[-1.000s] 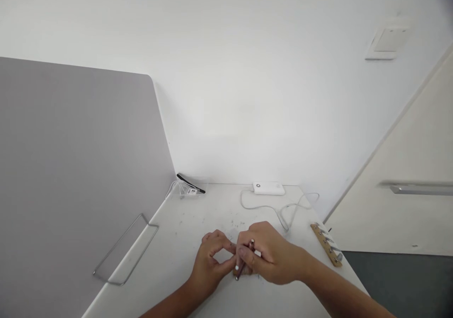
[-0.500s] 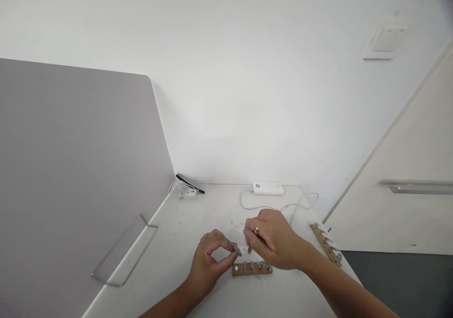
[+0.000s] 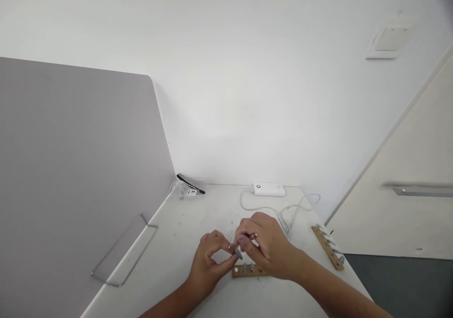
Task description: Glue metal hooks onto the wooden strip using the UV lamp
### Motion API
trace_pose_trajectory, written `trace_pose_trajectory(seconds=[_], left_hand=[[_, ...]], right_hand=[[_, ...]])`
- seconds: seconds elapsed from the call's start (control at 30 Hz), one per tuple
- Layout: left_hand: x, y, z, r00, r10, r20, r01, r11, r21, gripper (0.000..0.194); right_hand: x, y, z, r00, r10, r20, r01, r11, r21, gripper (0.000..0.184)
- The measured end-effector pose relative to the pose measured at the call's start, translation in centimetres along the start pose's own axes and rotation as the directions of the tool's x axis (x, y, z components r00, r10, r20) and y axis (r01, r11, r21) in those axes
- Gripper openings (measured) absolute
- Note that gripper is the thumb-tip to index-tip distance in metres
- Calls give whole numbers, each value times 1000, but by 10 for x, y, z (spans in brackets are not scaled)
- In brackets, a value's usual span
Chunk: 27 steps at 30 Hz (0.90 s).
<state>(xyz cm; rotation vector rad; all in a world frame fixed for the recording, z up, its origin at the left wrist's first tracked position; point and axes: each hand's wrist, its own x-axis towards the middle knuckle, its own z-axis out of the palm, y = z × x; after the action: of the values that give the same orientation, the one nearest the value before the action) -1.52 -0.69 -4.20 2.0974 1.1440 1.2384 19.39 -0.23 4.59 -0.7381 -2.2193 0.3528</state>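
Note:
My left hand [image 3: 209, 259] is closed in a pinch, thumb and forefinger gripping a small grey piece [image 3: 239, 254]. My right hand [image 3: 268, 245] is wrapped round a slim stick-like tool; only its pale rear end [image 3: 255, 235] pokes out between the fingers. Both sets of fingertips meet at the grey piece, and the working end of the tool is hidden there. Just below the hands lies a brown strip [image 3: 240, 274] bearing a white dot and several small grey pieces, its right part covered by my right hand.
A second brown strip [image 3: 327, 248] with grey pieces lies at the table's right edge. Behind my hands are a white power bank [image 3: 269, 189] with a looping cable [image 3: 279, 212] and a clear tray [image 3: 198, 193]. A wire frame [image 3: 122, 287] sits at the left edge, beside a grey panel [image 3: 78, 167].
My right hand has moved left and slightly down, bringing the tool up to the grey piece. It now covers more of the near strip. My left hand has barely moved.

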Motion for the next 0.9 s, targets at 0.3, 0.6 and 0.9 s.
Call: trace_pose_trajectory(seconds=[0.3,0.6,0.9], left_hand=[[1,4,0,1000,19,-20,-19,1000,-16,13],[0,6,-1,1000,-6,5,6,1000,1,12],[-3,3,2,1000,-1,3,1,1000,-13,13]], right_hand=[[2,19,-8,996,-33,82,44,989,-138,26],[-4,-3,-6,951,-45,305,48,999,-4,22],[-2,1,-4,996,74,42,-72,997,-31,27]])
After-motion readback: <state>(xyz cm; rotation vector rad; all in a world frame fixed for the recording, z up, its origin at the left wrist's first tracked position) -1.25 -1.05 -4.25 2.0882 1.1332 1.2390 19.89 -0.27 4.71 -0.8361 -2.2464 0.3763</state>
